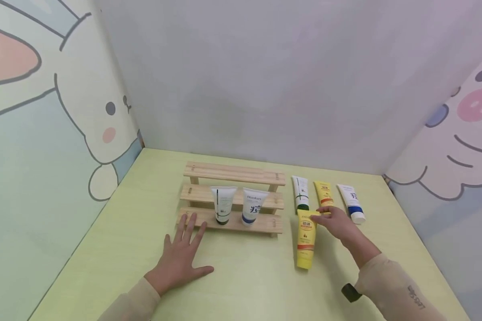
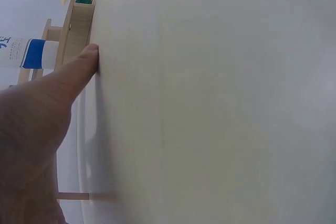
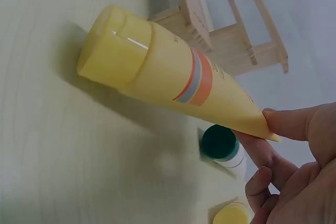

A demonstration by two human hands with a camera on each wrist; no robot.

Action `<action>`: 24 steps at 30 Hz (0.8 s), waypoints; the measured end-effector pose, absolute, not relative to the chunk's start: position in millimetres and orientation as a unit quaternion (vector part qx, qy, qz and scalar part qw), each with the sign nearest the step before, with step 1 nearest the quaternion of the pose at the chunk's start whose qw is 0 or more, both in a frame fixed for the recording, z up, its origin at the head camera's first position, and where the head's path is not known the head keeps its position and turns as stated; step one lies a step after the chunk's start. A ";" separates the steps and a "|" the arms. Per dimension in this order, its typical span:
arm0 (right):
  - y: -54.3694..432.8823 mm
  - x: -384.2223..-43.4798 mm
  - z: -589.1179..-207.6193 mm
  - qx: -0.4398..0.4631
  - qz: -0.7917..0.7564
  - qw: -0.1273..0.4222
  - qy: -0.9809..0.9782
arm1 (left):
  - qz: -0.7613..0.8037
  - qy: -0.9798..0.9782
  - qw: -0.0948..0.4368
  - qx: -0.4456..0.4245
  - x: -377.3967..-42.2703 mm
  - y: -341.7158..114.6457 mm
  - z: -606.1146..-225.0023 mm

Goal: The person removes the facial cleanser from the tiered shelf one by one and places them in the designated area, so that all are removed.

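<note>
Between thumb and fingers my right hand (image 1: 337, 223) pinches the flat end of a yellow squeeze tube (image 1: 306, 238), whose cap points down toward me. In the right wrist view the tube (image 3: 173, 72) slants over the table, its cap close above the surface. My left hand (image 1: 180, 258) lies spread with straight fingers at the front left of a three-step wooden rack (image 1: 233, 224), fingertips right at the lowest step. On that step a white tube with a dark green cap (image 1: 223, 205) and a white tube with a blue band (image 1: 253, 206) stand on their caps.
Right of the rack lie a white tube with a green cap (image 1: 301, 191), another yellow tube (image 1: 324, 192) and a white tube with a blue band (image 1: 351, 203). Walls with cartoon animals border the pale yellow table (image 1: 241, 276) at left and right, a plain wall (image 1: 257, 89) behind.
</note>
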State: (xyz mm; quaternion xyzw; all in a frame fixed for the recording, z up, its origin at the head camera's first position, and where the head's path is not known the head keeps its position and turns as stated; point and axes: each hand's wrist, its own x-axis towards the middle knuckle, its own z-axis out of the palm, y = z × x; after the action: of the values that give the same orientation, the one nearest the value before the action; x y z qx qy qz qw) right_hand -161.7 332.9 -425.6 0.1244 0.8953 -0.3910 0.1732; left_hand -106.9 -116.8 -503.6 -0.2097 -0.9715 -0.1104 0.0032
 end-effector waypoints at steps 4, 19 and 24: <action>333.0 -161.7 -439.1 0.133 -0.397 0.172 0.892 | -0.113 -0.971 0.008 -0.211 -107.7 -117.0 -503.8; 328.2 -164.1 -466.5 0.178 -0.385 0.173 0.889 | -0.118 -0.970 0.006 -0.212 -108.6 -116.4 -503.3; 329.1 -158.9 -462.5 0.174 -0.344 0.172 0.907 | -0.116 -0.970 0.009 -0.213 -108.7 -116.7 -503.3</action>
State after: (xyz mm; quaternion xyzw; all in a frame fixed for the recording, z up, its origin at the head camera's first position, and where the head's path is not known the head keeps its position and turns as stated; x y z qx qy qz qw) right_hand -158.9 329.1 -462.5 0.1743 0.9067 -0.3436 0.1716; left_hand -108.7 -116.7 -503.3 -0.2128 -0.9701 -0.1161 0.0092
